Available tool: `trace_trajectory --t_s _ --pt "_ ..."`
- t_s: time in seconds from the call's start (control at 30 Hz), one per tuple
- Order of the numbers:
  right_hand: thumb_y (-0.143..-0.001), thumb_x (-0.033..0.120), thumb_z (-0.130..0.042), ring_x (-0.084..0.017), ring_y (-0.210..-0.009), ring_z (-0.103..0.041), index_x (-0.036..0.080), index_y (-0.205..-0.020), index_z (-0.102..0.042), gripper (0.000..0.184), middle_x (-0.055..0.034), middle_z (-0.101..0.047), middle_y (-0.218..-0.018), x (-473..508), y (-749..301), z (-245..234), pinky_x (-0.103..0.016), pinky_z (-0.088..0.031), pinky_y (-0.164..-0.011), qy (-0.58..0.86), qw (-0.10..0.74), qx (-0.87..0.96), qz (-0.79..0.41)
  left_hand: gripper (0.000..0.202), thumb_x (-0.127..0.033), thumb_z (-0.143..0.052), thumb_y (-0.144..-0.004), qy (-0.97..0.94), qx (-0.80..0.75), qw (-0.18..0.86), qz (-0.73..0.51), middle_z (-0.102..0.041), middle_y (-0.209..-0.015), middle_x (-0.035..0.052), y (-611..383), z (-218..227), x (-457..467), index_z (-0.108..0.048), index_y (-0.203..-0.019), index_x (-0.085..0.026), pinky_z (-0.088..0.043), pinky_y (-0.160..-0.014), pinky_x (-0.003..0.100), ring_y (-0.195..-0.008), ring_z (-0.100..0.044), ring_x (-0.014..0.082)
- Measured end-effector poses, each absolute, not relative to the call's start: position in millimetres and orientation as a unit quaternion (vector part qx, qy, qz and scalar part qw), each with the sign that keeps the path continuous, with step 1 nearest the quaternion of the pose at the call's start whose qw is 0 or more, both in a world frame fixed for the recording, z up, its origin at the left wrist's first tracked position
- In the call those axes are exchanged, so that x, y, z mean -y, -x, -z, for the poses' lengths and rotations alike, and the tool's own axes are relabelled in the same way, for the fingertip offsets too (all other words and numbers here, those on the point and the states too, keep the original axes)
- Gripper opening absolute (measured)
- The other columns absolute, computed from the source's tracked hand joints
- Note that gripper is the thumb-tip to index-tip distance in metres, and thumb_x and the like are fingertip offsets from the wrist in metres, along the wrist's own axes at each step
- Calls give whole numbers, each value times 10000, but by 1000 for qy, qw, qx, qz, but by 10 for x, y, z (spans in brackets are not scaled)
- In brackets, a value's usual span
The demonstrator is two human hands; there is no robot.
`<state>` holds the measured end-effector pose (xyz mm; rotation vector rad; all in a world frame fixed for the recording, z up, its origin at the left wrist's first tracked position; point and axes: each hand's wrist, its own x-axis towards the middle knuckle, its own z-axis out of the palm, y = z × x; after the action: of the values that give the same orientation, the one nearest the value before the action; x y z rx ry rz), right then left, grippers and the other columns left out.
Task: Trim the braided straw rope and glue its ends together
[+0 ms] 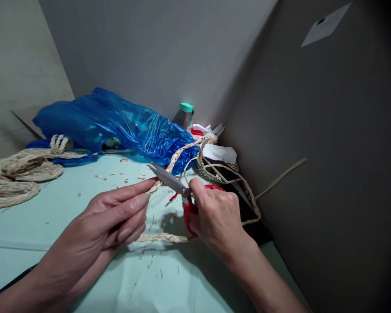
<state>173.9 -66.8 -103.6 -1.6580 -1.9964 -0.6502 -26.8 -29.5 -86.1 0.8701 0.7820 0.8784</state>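
My right hand point(215, 215) grips red-handled scissors point(171, 179), whose steel blades point up-left and meet a braided straw cord point(179, 155). My left hand point(117, 217) pinches the same braid just left of the blades, fingers pressed together and pointing right. The braid loops back toward the corner, and another stretch of it point(164, 238) lies on the table below both hands. Small straw snippets point(117, 176) are scattered on the pale green table point(52, 217).
A crumpled blue plastic bag point(117, 124) lies behind the hands. Bundles of raw straw fibre point(16, 176) sit at the left. In the corner stand a teal-capped bottle point(185, 115) and white paper point(220, 152). Grey walls close in behind and at right.
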Motion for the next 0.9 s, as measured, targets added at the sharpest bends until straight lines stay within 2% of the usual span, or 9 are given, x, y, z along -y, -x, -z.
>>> trace_trajectory --t_s 0.07,0.17,0.23,0.3,0.43,0.6,0.8,0.9 --pt "-764 142 -494 -144 -470 -436 194 -850 -583 134 27 -566 -555 645 -1751 1050 -289 -225 -505 617 256 726 160 327 -256 -806 -787 -397 -361 743 -400 -389 -462 -83 265 845 295 -784 -1111 -217 -329 -405 136 -424 -230 43" --pt "-833 214 -533 -126 -496 -389 223 -816 -531 19 59 -500 -563 618 -1741 1037 -248 -296 -519 633 356 688 3 361 -287 -812 -789 -393 -363 742 -404 -440 -467 -75 257 834 301 -768 -1144 -243 -342 -397 138 -412 -256 42" --pt "-881 274 -563 -114 -485 -362 235 -798 -512 105 80 -457 -543 618 -1711 1011 -228 -314 -505 629 415 651 -89 318 -306 -812 -794 -394 -367 743 -399 -458 -475 -69 249 834 304 -775 -1105 -251 -326 -391 129 -413 -276 41" --pt "-895 319 -592 -107 -476 -354 237 -806 -517 142 88 -454 -540 633 -1674 989 -219 -313 -490 618 430 644 -134 283 -322 -812 -795 -398 -370 743 -391 -454 -477 -67 244 837 305 -783 -1065 -244 -291 -384 120 -416 -282 37" --pt "-875 329 -626 -117 -523 -430 230 -849 -535 137 60 -542 -613 679 -1644 990 -233 -331 -539 602 377 702 -48 309 -317 -870 -724 -386 -355 751 -402 -488 -474 -52 247 843 297 -800 -1020 -260 -313 -397 134 -431 -327 51" --pt "-877 432 -620 -176 -626 -619 203 -928 -573 240 -2 -677 -698 690 -1704 1017 -273 -338 -579 630 271 723 84 308 -269 -866 -726 -359 -325 779 -399 -448 -417 -72 262 842 290 -806 -1028 -264 -328 -408 157 -403 -271 42" --pt "-901 470 -592 -205 -649 -668 189 -937 -581 284 -15 -707 -717 674 -1709 1017 -303 -303 -552 634 220 729 135 259 -204 -833 -743 -356 -342 771 -403 -455 -446 -77 262 834 278 -785 -991 -259 -321 -405 155 -399 -272 41" --pt "-906 423 -585 -198 -638 -669 185 -944 -583 241 -15 -710 -717 667 -1707 1036 -303 -289 -540 627 213 735 145 250 -205 -841 -718 -360 -355 760 -409 -470 -487 -67 265 841 272 -782 -953 -270 -333 -398 171 -406 -311 57"
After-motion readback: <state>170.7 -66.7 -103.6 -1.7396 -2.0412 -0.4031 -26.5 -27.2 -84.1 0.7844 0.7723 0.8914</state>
